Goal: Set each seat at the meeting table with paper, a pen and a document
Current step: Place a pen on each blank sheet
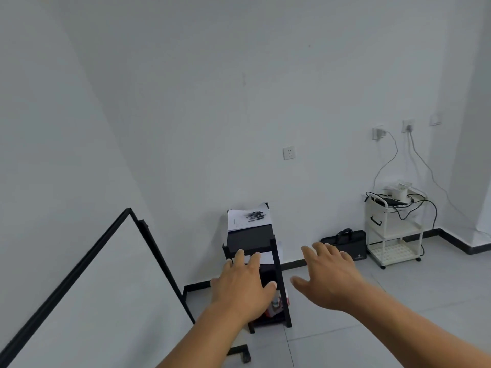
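A narrow black shelf unit (276, 261) stands against the white wall. On its top lies a stack of printed paper (240, 223) with several dark pens (255, 215) resting on it. More white sheets (265, 258) show on a lower shelf. My left hand (243, 285) is stretched toward the unit, fingers apart, holding nothing, in front of its middle shelf. My right hand (328, 277) reaches out to the right of the unit, also open with nothing in it. The meeting table is not in view.
A black-framed whiteboard (87, 301) leans at the left, one caster foot (243, 353) on the tiled floor. A white trolley (393, 229) with cables and devices stands at the right wall, a black bag (345, 243) beside it.
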Available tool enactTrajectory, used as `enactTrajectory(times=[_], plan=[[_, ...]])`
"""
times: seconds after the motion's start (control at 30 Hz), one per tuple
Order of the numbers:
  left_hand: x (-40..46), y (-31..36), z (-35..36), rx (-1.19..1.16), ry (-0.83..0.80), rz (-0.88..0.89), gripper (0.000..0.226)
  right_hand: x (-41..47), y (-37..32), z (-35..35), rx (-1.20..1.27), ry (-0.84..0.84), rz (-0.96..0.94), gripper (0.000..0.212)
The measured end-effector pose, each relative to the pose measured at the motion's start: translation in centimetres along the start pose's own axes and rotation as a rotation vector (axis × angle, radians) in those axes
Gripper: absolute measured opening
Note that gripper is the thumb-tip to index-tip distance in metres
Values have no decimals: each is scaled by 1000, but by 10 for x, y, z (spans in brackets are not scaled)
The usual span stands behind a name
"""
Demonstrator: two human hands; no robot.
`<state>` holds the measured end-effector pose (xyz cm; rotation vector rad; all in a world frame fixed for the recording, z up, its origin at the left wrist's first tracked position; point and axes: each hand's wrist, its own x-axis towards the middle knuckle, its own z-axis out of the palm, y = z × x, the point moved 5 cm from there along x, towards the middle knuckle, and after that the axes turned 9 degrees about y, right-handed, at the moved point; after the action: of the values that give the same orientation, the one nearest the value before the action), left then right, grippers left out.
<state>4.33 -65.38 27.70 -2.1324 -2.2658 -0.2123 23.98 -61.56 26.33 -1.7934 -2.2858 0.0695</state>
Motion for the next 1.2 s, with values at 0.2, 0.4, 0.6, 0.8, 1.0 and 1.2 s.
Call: enactTrajectory(times=[0.2, 0.4, 0.6, 0.8, 1.0, 1.2], plan=[[140, -9, 10, -14, -6, -30, 85, 144, 6, 16, -22, -24, -42, 83], [261, -28, 42, -37, -26, -51, 86, 267, 15, 42, -45, -57, -72, 81], [401, -41, 104, -68, -98, -38, 84, 405, 29, 100, -109, -122, -88, 80], [541, -63, 167, -110, -166, -46, 87, 549, 37, 152, -142, -202, -96, 77], [626, -99, 201, -126, -194, -144, 83, 657, 18, 195, -138, -257, -181, 80], [690, -131, 257, -158, -234, -331, 83, 756, 3, 260, -130, -329, -346, 79]])
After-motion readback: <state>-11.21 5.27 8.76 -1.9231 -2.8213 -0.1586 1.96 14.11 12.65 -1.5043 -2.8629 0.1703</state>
